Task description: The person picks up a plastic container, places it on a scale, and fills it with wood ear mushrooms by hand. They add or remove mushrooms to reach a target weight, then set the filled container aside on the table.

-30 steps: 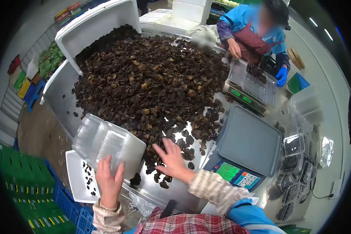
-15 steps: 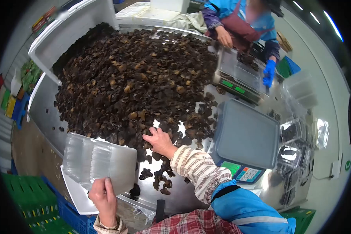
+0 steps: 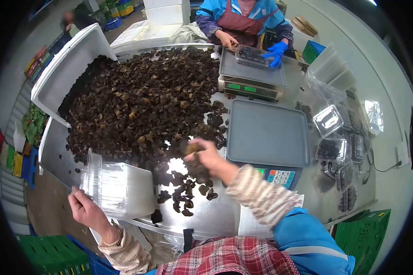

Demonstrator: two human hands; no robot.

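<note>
A large heap of dark brown wood ear mushrooms [image 3: 137,101] covers much of the metal table. My right hand [image 3: 211,158], blurred by motion, is curled around some of the mushrooms at the heap's near right edge. Several loose pieces [image 3: 183,195] lie on bare metal just below it. On the near left stands a stack of clear plastic boxes [image 3: 128,188], nested together. My left hand [image 3: 88,213] pinches the rim of a box at the stack's left side, and its fingertips are partly hidden.
A grey-topped scale [image 3: 268,133] stands right of my right hand. Filled clear boxes [image 3: 332,149] lie farther right. Across the table a co-worker's gloved hand [image 3: 276,52] and bare hand touch a box on another scale [image 3: 252,75]. A white foam box [image 3: 73,68] tips toward the heap.
My view has shifted. My right hand has lifted and now holds mushrooms. My left hand has moved to the stack's outer left edge. The co-worker now has both hands at a box on the scale.
</note>
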